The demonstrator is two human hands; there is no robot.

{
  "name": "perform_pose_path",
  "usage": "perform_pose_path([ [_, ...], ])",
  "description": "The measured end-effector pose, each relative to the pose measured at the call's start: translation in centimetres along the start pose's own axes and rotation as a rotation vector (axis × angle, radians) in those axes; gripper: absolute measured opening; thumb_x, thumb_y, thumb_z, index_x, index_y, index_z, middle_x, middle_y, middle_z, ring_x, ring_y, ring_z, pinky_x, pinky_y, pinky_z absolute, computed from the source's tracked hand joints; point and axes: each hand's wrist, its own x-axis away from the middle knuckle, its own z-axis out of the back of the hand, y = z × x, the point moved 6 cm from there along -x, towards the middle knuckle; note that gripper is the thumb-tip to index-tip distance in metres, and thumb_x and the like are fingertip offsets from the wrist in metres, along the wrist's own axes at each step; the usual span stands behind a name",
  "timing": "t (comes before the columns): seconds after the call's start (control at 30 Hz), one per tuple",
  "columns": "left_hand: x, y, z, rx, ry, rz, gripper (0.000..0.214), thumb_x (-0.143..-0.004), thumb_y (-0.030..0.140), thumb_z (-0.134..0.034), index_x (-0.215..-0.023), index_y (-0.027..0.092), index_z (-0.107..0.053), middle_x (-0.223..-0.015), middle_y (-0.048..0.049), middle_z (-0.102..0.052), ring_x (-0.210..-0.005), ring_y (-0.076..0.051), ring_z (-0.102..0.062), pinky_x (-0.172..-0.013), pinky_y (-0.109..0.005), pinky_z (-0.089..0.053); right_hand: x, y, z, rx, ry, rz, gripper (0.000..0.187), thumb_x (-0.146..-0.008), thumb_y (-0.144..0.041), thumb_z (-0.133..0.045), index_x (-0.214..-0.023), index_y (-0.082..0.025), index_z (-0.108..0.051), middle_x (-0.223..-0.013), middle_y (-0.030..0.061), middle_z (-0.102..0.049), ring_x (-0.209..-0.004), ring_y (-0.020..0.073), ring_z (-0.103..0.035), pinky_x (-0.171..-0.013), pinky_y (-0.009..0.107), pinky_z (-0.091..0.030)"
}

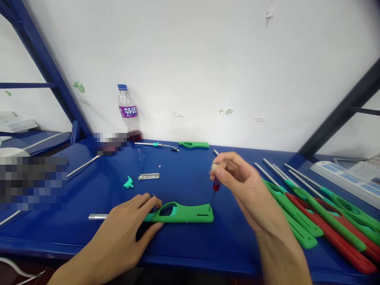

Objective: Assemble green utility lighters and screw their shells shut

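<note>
A green long-nosed gas lighter [190, 213] lies flat on the blue table, its metal tube pointing left. My left hand [133, 221] is closed around its neck, thumb at the near edge and fingers at the far edge. Between thumb and fingers, my right hand [234, 178] grips a small screwdriver [216, 184] with a red handle. The screwdriver stands nearly upright, its tip at the hole in the lighter's right end. Behind the left hand lie a teal trigger piece [128, 182] and a clear fuel tank [149, 176].
Several green and red lighters [323, 221] are heaped at the right beside a white power strip [347, 182]. Near the wall lie a metal tube with wires [154, 145] and a green half-shell [194, 145]. A drink bottle [128, 113] stands back left.
</note>
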Motion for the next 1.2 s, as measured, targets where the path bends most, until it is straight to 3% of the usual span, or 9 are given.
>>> perform_pose_path([
  [0.1,-0.1,0.2,0.1,0.003,-0.005,0.002,0.019,-0.109,0.037,-0.056,-0.126,0.030,-0.061,-0.118,-0.0026,-0.072,-0.105,-0.028,-0.073,-0.088,-0.042,-0.054,0.1,-0.2,-0.3,0.035,-0.038,-0.001,0.022,-0.091,-0.044,-0.087,-0.083,-0.027,-0.076,-0.080,-0.0017,-0.067,-0.074,0.0140,-0.058,-0.067,0.025,-0.049],
  [0.33,-0.3,0.4,0.3,0.001,-0.030,0.005,0.021,-0.110,0.039,-0.054,-0.125,0.028,-0.063,-0.116,-0.0043,-0.073,-0.103,-0.029,-0.074,-0.086,-0.043,-0.056,0.3,-0.6,-0.2,0.063,-0.072,0.008,0.019,-0.090,-0.042,-0.087,-0.082,-0.027,-0.080,-0.083,0.0005,-0.074,-0.075,0.0161,-0.064,-0.067,0.027,-0.052],
  [0.5,-0.3,0.3,0.3,0.005,-0.027,-0.006,0.024,-0.110,0.043,-0.054,-0.126,0.028,-0.063,-0.116,-0.0052,-0.074,-0.103,-0.029,-0.075,-0.087,-0.044,-0.057,0.6,-0.9,-0.9,0.080,-0.190,0.003,0.019,-0.105,-0.042,-0.070,-0.097,-0.028,-0.079,-0.091,0.0016,-0.079,-0.086,0.0178,-0.071,-0.078,0.030,-0.055],
  [0.63,-0.4,0.2,0.3,0.000,-0.022,0.001,0.024,-0.109,0.043,-0.055,-0.126,0.029,-0.065,-0.115,-0.0046,-0.074,-0.103,-0.030,-0.075,-0.087,-0.043,-0.057,0.7,-1.3,-1.4,0.134,-0.227,0.061,0.030,-0.113,-0.043,-0.058,-0.095,-0.027,-0.077,-0.096,0.0009,-0.079,-0.092,0.0161,-0.070,-0.085,0.029,-0.054],
  [0.83,-0.4,0.1,0.1,0.021,-0.030,0.018,0.024,-0.110,0.044,-0.054,-0.125,0.028,-0.065,-0.115,-0.0044,-0.073,-0.102,-0.029,-0.074,-0.087,-0.043,-0.056,0.4,-0.8,-0.4,0.212,-0.087,0.088,0.037,-0.106,-0.058,-0.066,-0.085,-0.029,-0.076,-0.094,-0.0005,-0.074,-0.081,0.0156,-0.064,-0.074,0.028,-0.052],
  [0.97,-0.3,0.0,0.1,0.026,-0.013,0.018,0.024,-0.110,0.045,-0.055,-0.125,0.029,-0.065,-0.116,-0.0035,-0.073,-0.103,-0.029,-0.074,-0.087,-0.042,-0.056,0.1,-0.3,0.7,0.165,0.013,0.073,0.027,-0.103,-0.053,-0.072,-0.095,-0.030,-0.083,-0.094,0.0008,-0.076,-0.089,0.0181,-0.068,-0.081,0.030,-0.054],
  [1.1,-0.3,0.0,0.2,0.001,-0.018,0.000,0.025,-0.109,0.045,-0.055,-0.125,0.029,-0.065,-0.116,-0.0044,-0.075,-0.103,-0.029,-0.075,-0.086,-0.042,-0.057,-0.1,-0.1,0.9,0.151,0.086,0.077,0.034,-0.106,-0.055,-0.065,-0.094,-0.027,-0.080,-0.095,0.0028,-0.076,-0.092,0.0207,-0.071,-0.088,0.035,-0.057],
  [1.2,-0.4,0.0,0.3,-0.006,-0.019,-0.005,0.025,-0.109,0.044,-0.055,-0.125,0.029,-0.065,-0.115,-0.0042,-0.075,-0.101,-0.029,-0.076,-0.085,-0.042,-0.058,0.0,-0.4,1.0,0.261,0.115,0.092,0.037,-0.105,-0.057,-0.064,-0.090,-0.027,-0.079,-0.091,0.0023,-0.074,-0.088,0.0200,-0.067,-0.082,0.034,-0.054],
])
